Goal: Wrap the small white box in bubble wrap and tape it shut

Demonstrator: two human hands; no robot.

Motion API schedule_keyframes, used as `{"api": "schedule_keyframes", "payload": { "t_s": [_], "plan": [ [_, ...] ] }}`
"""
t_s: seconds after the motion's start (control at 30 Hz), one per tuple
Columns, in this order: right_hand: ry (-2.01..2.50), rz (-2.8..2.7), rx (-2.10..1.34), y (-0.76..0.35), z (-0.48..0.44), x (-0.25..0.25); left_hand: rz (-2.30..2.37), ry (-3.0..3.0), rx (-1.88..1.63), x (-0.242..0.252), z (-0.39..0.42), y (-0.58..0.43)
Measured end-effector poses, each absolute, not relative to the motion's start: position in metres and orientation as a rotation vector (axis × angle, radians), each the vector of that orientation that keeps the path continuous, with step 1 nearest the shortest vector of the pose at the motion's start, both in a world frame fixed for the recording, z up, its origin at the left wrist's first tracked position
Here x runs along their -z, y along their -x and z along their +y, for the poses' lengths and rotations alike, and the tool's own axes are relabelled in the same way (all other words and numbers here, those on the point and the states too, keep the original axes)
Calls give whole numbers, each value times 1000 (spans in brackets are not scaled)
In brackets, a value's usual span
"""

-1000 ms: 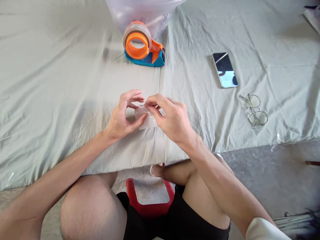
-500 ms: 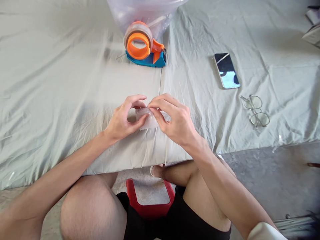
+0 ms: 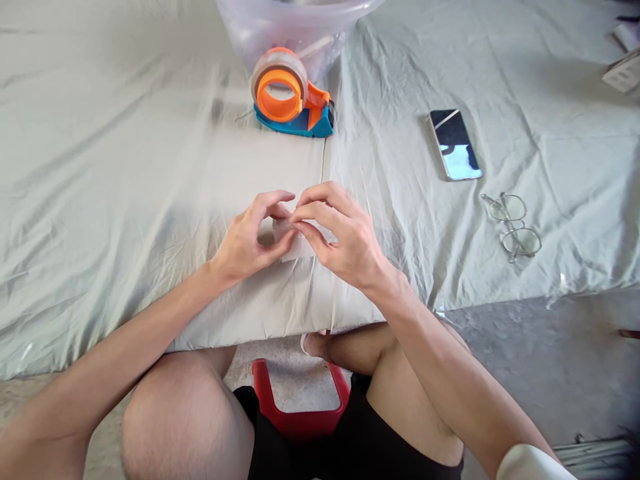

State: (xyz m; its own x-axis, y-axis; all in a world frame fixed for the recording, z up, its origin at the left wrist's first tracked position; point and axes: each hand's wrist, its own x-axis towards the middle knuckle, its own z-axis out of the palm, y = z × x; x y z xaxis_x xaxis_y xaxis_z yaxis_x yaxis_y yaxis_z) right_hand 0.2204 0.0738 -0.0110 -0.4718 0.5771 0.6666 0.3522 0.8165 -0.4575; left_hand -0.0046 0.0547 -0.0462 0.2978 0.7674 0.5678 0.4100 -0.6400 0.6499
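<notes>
Between my two hands is a small, clear plastic piece [image 3: 300,250], like a little bag or film; its exact kind I cannot make out. My left hand [image 3: 253,233] grips its left side between thumb and fingers. The thumb and index finger of my right hand [image 3: 345,233] pinch its upper edge, close to the left fingertips. Fingers cover much of the piece. Both hands are just above the near part of the cloth-covered table [image 3: 150,167].
Beyond my hands stands an orange and blue tape dispenser [image 3: 320,120] in front of a translucent plastic tub [image 3: 300,20]. To the right lie a phone [image 3: 456,145] and eyeglasses [image 3: 520,241]. A box [image 3: 625,73] is at the far right. Below is a red stool [image 3: 305,421].
My right fingers have shifted slightly left along the plastic's edge, and its index and middle fingers have parted a little. The left hand keeps its grip. The view has tilted slightly.
</notes>
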Motion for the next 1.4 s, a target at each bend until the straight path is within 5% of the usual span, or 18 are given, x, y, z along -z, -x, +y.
{"api": "schedule_keyframes", "payload": {
  "t_s": [0.33,1.4],
  "plan": [
    [795,-1896,-766,-223,67,2,1118,-2160,-1229,47,56,5],
    [797,-2023,-126,-223,38,4,1185,-2131,-1178,51,57,2]
  ]
}}
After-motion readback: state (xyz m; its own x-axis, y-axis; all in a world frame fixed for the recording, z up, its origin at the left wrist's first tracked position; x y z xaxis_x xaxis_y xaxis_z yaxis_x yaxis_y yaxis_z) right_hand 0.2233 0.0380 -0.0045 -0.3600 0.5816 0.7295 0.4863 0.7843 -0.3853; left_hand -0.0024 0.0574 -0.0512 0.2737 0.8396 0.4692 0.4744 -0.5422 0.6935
